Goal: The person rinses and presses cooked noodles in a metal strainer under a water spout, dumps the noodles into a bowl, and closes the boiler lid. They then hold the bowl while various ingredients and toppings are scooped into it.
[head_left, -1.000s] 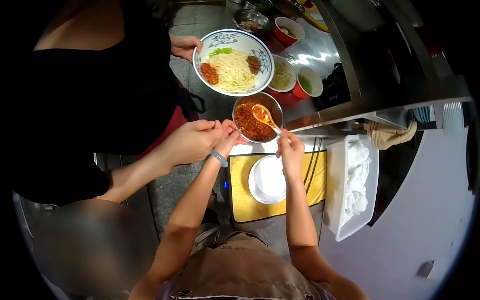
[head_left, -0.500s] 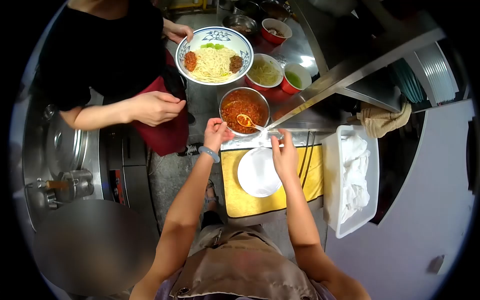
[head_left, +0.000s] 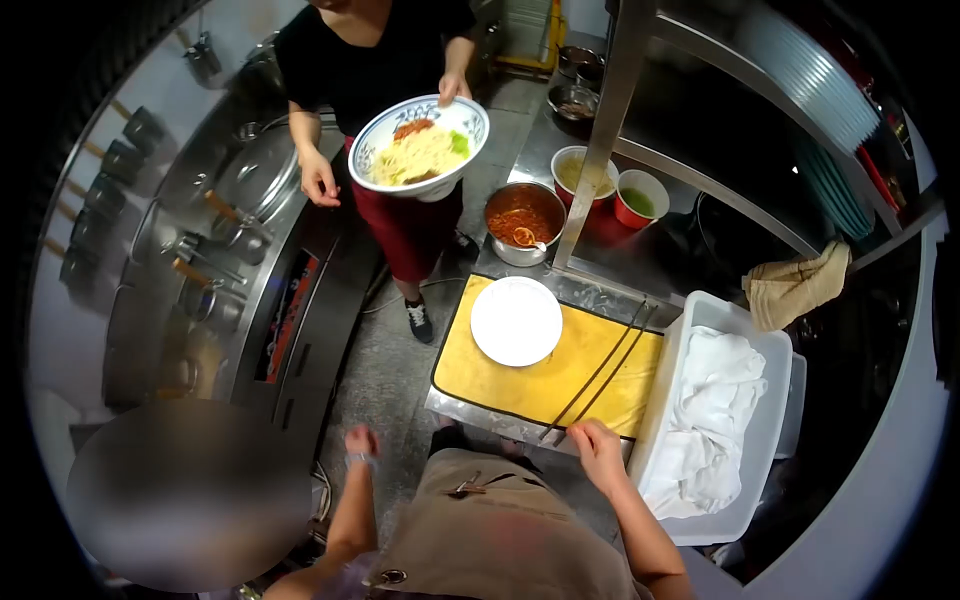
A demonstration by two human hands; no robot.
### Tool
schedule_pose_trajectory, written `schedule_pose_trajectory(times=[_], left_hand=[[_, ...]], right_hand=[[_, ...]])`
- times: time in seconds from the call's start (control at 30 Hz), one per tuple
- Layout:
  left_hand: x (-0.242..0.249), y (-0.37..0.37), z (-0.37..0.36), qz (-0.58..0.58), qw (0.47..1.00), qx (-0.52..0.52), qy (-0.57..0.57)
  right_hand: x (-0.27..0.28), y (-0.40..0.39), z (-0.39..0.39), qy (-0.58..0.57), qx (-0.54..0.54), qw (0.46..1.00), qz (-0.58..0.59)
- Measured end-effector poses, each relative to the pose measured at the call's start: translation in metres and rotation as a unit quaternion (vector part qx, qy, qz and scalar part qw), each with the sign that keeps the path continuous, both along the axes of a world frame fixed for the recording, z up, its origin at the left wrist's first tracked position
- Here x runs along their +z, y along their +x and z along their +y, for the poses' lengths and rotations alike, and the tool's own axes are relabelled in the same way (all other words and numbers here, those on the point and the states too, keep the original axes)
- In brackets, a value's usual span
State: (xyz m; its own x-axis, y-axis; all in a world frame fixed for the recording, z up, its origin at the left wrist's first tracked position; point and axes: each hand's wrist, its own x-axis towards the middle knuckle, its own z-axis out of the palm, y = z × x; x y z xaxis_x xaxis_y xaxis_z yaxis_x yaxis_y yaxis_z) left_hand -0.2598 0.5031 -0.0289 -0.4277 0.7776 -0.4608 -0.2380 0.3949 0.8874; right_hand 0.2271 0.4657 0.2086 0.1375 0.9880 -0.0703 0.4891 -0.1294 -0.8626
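Note:
My right hand [head_left: 597, 452] is low over the counter's front edge, fingers curled closed beside the near ends of a pair of long dark chopsticks [head_left: 603, 385]. Whether it holds anything I cannot tell. My left hand [head_left: 362, 442] hangs above the floor, smeared by motion. A round white plate [head_left: 516, 322] rests on the yellow cloth [head_left: 470, 375], left of the chopsticks. Behind it stands a metal pot [head_left: 520, 252] of chunky red sauce, with a spoon [head_left: 527, 238] lying in it.
Across from me, a person [head_left: 370, 65] holds a tilted blue-and-white bowl [head_left: 365, 160] of noodles with toppings. A white bin [head_left: 705, 530] of white cloths is at right. Red tubs [head_left: 634, 216] stand behind a metal shelf frame [head_left: 590, 185]. Ladles [head_left: 208, 298] sit at left.
Both my hands have drawn back from the sauce pot, the left to the lower left, the right toward the chopsticks' near ends. The person's bowl is now tilted. My view has shifted.

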Motion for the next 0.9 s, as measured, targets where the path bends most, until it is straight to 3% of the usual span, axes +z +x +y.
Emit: schedule_pose_trajectory(times=[0.03,0.07,0.17,0.2,0.3,0.37,0.43,0.5,0.63,0.7,0.73,0.8,0.87,0.9], left_hand=[[0.029,0.016,-0.043,0.093,0.973,0.012,-0.213],[0.006,0.008,-0.096,0.106,0.944,-0.018,-0.311],[-0.046,0.004,-0.234,0.127,0.874,-0.191,-0.428],[-0.053,0.015,-0.264,0.119,0.869,-0.205,-0.435],[-0.089,0.048,-0.318,0.071,0.881,-0.190,-0.427],[-0.101,0.069,-0.331,0.003,0.907,-0.114,-0.405],[-0.112,0.091,-0.335,-0.076,0.932,-0.008,-0.354],[-0.002,0.124,-0.308,-0.085,0.955,0.077,-0.274],[0.009,0.146,-0.338,-0.095,0.972,0.106,-0.189],[0.011,0.163,-0.394,-0.066,0.973,0.138,-0.170],[-0.015,0.170,-0.439,-0.065,0.971,0.160,-0.167],[-0.073,0.169,-0.506,-0.100,0.963,0.039,-0.248],[-0.028,0.208,-0.567,-0.021,0.935,0.019,-0.352],[-0.019,0.224,-0.600,0.053,0.961,-0.010,-0.271]], right_hand=[[-0.007,0.004,-0.018,0.008,0.010,1.000,-0.001],[-0.014,0.007,-0.036,-0.010,0.003,1.000,-0.006],[-0.015,0.027,-0.063,-0.065,0.017,0.998,-0.015],[-0.016,0.027,-0.068,-0.097,0.018,0.994,-0.037],[-0.025,0.022,-0.079,-0.031,0.076,0.992,-0.093],[-0.034,0.022,-0.078,0.040,0.072,0.988,-0.129],[-0.025,0.024,-0.081,0.029,0.092,0.984,-0.147],[-0.019,0.025,-0.092,0.024,0.088,0.983,-0.158],[-0.022,0.033,-0.094,0.109,0.138,0.962,-0.207],[-0.020,0.028,-0.095,0.135,0.155,0.952,-0.229],[-0.015,0.028,-0.098,0.125,0.173,0.952,-0.218],[-0.022,0.021,-0.091,0.197,0.199,0.939,-0.200],[-0.025,0.021,-0.094,0.174,0.187,0.946,-0.199],[-0.034,0.026,-0.089,0.185,0.205,0.942,-0.193]])
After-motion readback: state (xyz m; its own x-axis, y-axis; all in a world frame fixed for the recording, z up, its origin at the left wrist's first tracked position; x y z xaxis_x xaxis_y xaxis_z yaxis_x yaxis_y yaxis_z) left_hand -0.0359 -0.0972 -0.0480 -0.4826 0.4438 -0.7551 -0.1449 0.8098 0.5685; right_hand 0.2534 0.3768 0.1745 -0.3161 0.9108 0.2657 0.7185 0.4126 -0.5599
